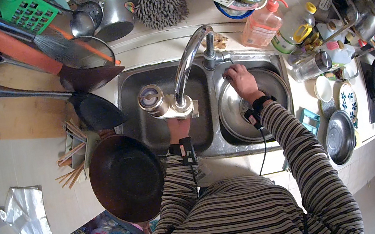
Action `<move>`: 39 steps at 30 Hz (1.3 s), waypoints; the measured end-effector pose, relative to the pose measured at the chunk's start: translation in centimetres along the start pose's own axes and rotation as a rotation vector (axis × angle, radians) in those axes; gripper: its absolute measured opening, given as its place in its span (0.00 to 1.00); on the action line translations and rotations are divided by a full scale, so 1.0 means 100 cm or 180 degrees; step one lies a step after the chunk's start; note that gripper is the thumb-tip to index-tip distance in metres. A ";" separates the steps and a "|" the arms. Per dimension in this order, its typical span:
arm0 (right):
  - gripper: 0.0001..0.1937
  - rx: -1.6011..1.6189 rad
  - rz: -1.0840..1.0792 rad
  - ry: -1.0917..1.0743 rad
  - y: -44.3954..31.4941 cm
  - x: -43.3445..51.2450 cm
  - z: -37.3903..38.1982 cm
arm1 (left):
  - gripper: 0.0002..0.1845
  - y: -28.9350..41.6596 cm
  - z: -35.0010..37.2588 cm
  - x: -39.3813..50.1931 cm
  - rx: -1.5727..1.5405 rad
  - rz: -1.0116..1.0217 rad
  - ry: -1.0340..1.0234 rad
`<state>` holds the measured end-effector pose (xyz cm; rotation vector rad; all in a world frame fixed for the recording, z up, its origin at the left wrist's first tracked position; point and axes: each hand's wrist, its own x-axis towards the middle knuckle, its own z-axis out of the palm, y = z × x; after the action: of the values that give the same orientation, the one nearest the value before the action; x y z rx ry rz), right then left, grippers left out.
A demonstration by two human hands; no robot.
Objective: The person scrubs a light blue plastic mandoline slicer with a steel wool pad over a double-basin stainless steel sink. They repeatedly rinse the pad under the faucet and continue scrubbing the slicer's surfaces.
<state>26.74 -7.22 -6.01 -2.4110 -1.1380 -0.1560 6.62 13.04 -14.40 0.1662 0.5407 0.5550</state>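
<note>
My left hand (178, 129) is over the left sink basin (146, 138), under the filter unit (166, 102) on the faucet's spout; its fingers are hidden by that unit, so its grip does not show. My right hand (241, 80) reaches over the right basin, fingers bent, just below the lever of the chrome faucet (210, 48); whether the fingertips touch the lever is unclear. Beneath my right hand a large round metal basin (232, 118) lies in the right sink. A device with a black cable is strapped to my right wrist, another device to my left.
A dark wok (127, 179) and a black spatula (97, 111) stand at the left, beside chopsticks (74, 175) in a holder. Behind the sink are a pump bottle (262, 28) and an oil bottle (294, 30). A metal bowl (340, 138) and a patterned plate (348, 101) sit right.
</note>
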 end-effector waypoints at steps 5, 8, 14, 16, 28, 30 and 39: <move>0.17 0.0491 0.0956 0.0609 -0.006 -0.004 0.003 | 0.12 0.000 0.024 -0.012 -0.0502 -0.0284 -0.0552; 0.23 0.0714 0.1333 0.0416 -0.004 -0.004 0.009 | 0.16 -0.004 0.043 -0.028 -0.0463 -0.0517 -0.1041; 0.24 0.1028 0.1646 0.0360 -0.004 -0.001 0.013 | 0.21 0.001 0.055 -0.049 -0.0036 -0.0745 -0.1107; 0.23 0.1405 0.1906 0.0103 -0.011 0.000 0.013 | 0.22 -0.001 0.052 -0.055 0.0117 -0.0788 -0.0687; 0.18 0.1909 0.0622 -0.0258 -0.138 -0.083 -0.027 | 0.30 -0.023 0.052 -0.112 0.0962 -0.0242 -0.0708; 0.14 0.1525 0.0623 -0.0603 -0.155 -0.091 -0.034 | 0.30 -0.033 0.055 -0.128 0.0948 -0.0120 -0.0906; 0.12 0.1271 -0.0266 -0.0762 -0.180 -0.090 -0.048 | 0.37 -0.039 0.072 -0.169 0.1028 0.0132 -0.0865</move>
<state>7.75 -5.89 2.07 -2.0650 -1.2389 0.3139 0.16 0.54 -1.95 0.5527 0.3593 0.4732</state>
